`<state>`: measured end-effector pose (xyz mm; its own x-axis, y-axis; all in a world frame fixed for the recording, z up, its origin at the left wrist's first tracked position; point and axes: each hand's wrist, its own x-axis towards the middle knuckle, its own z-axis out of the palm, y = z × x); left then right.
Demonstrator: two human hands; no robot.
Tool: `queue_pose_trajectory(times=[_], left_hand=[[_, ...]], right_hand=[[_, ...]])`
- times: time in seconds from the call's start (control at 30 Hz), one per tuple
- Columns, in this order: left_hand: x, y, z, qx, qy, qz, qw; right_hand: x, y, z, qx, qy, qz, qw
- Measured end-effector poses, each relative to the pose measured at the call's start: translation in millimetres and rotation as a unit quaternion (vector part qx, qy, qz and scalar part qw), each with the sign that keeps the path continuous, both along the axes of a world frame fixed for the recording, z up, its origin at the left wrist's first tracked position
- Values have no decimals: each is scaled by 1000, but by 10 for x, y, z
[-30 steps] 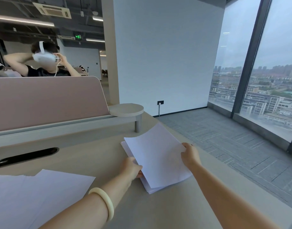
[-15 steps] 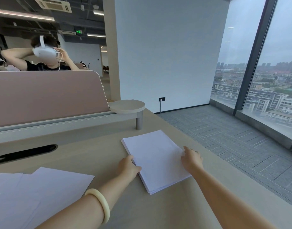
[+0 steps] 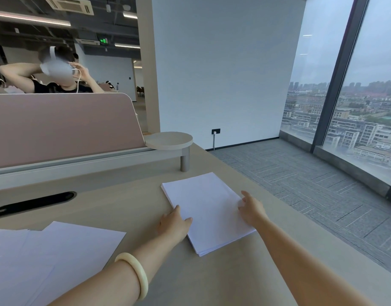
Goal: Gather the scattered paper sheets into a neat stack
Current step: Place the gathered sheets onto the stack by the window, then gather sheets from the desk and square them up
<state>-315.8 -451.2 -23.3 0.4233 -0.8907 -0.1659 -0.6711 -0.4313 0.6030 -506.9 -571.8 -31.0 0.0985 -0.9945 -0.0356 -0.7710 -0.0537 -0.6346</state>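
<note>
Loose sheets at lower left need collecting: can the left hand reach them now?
Probably yes: the left hand rests at the stack's left edge, with only bare desk between it and the loose sheets.

Top sheet, lifted askew 1 s ago, now flat & squared on stack.
</note>
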Motion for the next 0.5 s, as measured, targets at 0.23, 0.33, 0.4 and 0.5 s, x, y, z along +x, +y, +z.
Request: queue_pose_trajectory(times=[0.23,0.33,0.4,0.5], left_hand=[[36,-13,-43,0,20,-11,1000],[48,13,-2,-16,12,-8,1000],[68,44,69,-45,7,-2,999],[115,139,218,-124,26,14,992]], right_hand=[[-2,78,30,6,30,30,999],[-21,151,97,-26,41,25,999],[-22,213,160,-45,25,34,998],[42,367,305,-69,-22,58,996]])
